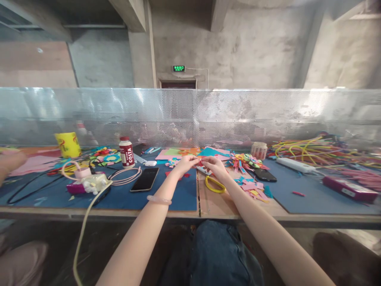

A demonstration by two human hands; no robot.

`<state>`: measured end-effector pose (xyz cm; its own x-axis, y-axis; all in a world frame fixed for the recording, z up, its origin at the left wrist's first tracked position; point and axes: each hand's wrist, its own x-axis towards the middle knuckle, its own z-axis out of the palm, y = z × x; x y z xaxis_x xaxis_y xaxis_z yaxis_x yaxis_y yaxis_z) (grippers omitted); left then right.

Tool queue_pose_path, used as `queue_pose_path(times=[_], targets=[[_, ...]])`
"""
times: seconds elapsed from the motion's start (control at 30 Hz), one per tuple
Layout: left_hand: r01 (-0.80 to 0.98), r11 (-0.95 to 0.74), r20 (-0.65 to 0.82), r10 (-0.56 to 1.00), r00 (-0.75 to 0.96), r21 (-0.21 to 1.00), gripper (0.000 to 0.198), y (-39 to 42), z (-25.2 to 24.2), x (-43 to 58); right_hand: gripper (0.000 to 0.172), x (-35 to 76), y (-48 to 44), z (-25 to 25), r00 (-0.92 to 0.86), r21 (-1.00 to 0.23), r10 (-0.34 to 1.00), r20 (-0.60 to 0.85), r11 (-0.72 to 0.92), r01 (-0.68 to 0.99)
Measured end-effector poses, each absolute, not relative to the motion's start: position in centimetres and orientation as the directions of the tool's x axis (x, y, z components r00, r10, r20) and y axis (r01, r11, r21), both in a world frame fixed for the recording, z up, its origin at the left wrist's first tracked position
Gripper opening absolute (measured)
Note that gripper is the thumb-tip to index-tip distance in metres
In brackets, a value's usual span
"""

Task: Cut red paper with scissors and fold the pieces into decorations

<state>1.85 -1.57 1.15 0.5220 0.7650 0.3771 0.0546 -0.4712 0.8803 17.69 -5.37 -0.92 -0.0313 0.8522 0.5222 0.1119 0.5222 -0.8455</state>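
Note:
My left hand (187,163), a pale bangle on its wrist, and my right hand (214,165) meet fingertip to fingertip over the table's middle. Both are closed in a pinch on a small red paper piece (200,162), mostly covered by the fingers. Just below the right hand lies a pair of scissors with yellow handles (214,185). Red paper scraps (185,175) rest beside my left wrist. Cut coloured paper strips (254,187) are heaped to the right of my right forearm, with fringed paper flowers (245,162) behind them.
Left of my arms are a black phone (145,179), a Costa bottle (126,153), a power strip (95,183) with cables and a yellow tape roll (68,145). On the right are another phone (264,175), pipe cleaners (312,149) and a purple box (349,189). A perforated metal screen (238,115) stands behind. Another person's blurred hand (12,161) is far left.

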Motion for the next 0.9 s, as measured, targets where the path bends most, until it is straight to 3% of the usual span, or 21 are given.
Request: queue_pose_path(times=[0.47,0.73,0.9], targets=[[0.071,-0.492,0.397,0.77,0.499,0.867,0.031,-1.7,1.1,2.0,0.027,17.7,-5.5,-0.9,-0.015,-0.865,0.869,0.495,0.495,0.087],[0.1,-0.505,0.389,0.763,0.516,0.857,0.03,-1.7,1.2,2.0,0.027,17.7,-5.0,-1.0,0.004,-0.788,0.802,0.597,0.585,0.189],[0.028,-0.473,0.4,0.773,0.492,0.88,0.031,-1.7,1.1,2.0,0.024,17.8,-4.2,-1.3,0.004,-0.774,0.788,0.615,0.603,0.193]])
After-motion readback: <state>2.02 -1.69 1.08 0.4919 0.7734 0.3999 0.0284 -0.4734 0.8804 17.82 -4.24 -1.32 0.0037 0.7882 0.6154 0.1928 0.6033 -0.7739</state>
